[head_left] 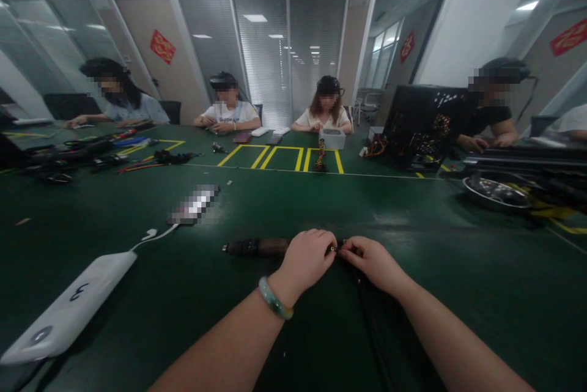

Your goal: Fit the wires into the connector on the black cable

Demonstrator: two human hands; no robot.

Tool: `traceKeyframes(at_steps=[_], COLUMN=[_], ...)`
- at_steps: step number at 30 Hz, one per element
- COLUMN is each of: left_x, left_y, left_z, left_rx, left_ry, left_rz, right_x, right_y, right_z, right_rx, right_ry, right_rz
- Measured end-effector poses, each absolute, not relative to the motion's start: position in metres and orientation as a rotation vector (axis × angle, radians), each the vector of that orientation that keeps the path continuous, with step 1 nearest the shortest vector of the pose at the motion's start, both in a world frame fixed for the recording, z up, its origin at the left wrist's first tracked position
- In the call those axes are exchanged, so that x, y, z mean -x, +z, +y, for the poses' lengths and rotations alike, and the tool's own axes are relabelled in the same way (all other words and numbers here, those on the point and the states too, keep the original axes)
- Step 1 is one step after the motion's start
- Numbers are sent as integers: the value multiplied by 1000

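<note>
On the green table lies a dark, tube-shaped hand tool (pixel 257 248) with a narrow metal tip pointing left. My left hand (pixel 309 257), a jade-like bangle on its wrist, covers the tool's right end. Its fingers are closed by a small black piece with a brass-coloured end (pixel 334 249). From the right, my right hand (pixel 369 260) meets it in a pinch, thumb and forefinger pressed close to that piece. What the right fingertips hold is too small to name. A thick black cable (pixel 369 318) runs from beneath my right hand toward the table's front edge.
A white power strip (pixel 73 303) and a phone (pixel 195 203) on a white cable lie left. Wires and dark parts (pixel 169 156) spread behind. A metal bowl (pixel 495 191) and black computer case (pixel 422 126) stand right. Several people sit across the table, one by a grey box (pixel 334 139).
</note>
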State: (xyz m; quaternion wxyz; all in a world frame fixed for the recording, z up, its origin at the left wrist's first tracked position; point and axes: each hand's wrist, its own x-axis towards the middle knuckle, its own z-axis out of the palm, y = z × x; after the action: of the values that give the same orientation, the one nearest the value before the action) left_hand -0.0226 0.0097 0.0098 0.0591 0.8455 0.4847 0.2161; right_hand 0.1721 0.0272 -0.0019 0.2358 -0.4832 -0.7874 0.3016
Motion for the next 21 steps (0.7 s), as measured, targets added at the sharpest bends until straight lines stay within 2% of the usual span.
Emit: traceKeyframes(at_steps=[21], left_x=[23], left_y=[8], left_z=[10], left_rx=[-2570], left_ry=[693], left_rz=[1446], right_x=[-171], right_y=[-7], right_z=[29], right_rx=[1339], right_ry=[805], right_rz=[-2152])
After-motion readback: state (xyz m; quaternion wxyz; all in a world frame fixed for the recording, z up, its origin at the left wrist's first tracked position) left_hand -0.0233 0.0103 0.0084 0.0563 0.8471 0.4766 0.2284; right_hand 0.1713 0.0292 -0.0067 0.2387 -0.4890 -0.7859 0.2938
